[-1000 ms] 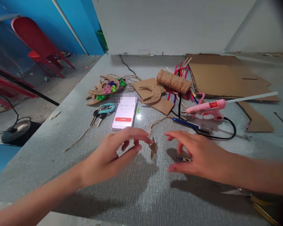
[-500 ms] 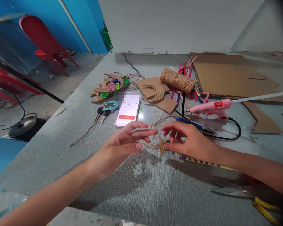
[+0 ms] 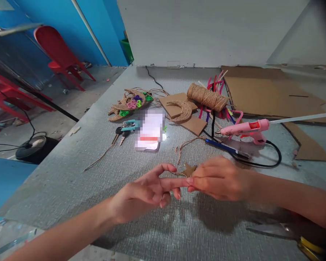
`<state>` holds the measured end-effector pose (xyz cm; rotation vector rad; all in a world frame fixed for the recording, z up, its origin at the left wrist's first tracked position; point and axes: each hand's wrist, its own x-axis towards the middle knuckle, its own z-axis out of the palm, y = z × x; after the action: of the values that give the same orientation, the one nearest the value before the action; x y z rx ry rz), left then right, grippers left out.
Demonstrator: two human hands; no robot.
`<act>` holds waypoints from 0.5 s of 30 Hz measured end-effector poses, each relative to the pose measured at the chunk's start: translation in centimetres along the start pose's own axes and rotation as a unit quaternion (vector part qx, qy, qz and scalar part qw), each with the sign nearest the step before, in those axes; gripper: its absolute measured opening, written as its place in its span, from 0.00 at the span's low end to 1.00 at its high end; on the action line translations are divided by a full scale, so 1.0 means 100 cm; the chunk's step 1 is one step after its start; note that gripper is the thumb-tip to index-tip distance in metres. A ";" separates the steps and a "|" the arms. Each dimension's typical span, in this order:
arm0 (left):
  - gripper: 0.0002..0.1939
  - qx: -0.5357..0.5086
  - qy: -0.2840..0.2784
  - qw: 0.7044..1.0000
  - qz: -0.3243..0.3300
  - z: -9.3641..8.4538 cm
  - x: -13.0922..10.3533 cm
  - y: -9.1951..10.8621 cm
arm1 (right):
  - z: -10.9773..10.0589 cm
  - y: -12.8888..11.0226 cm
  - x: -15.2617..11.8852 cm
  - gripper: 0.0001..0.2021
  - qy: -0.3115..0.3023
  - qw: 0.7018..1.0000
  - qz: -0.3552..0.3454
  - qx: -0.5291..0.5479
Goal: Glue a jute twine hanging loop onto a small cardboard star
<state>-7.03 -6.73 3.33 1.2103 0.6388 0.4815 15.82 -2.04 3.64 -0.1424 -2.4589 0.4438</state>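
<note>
My left hand [image 3: 152, 186] is turned partly palm up above the table, its fingers apart, with nothing in it. My right hand [image 3: 220, 177] pinches the tip of one outstretched left finger between thumb and fingers. Just behind the two hands lies a small cardboard star [image 3: 189, 169], partly covered by the right hand, with a bit of twine at its left point. A longer loose piece of twine [image 3: 188, 140] curves on the table beyond it.
Further back are a phone [image 3: 153, 125], keys [image 3: 122, 136], a twine-wrapped crescent [image 3: 183, 112], a twine roll [image 3: 208, 97] and cardboard [image 3: 271, 90]. On the right lie a pink glue gun [image 3: 246, 127] with its cord and a blue pen-like tool [image 3: 222, 146]. Scissors [image 3: 271, 228] rest near my right forearm.
My right hand has come off the star and closed on a left fingertip. My left hand has turned more palm up and moved slightly nearer to me. The star still lies on the table.
</note>
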 end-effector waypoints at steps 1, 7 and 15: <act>0.29 -0.028 -0.013 1.000 -0.004 -0.001 -0.002 0.001 | 0.000 -0.001 0.000 0.07 0.005 1.000 0.008 0.025; 0.14 0.156 0.000 0.988 0.023 -0.005 -0.019 0.016 | -0.004 0.000 -0.003 0.15 -0.028 0.951 0.280 0.124; 0.07 0.440 0.152 0.883 0.063 -0.011 -0.018 -0.016 | -0.007 0.019 -0.021 0.18 -0.133 0.927 0.348 -0.033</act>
<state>-9.10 -7.63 1.89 2.0714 1.1187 0.5071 17.90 -0.49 2.28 -1.0669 -2.6321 0.7133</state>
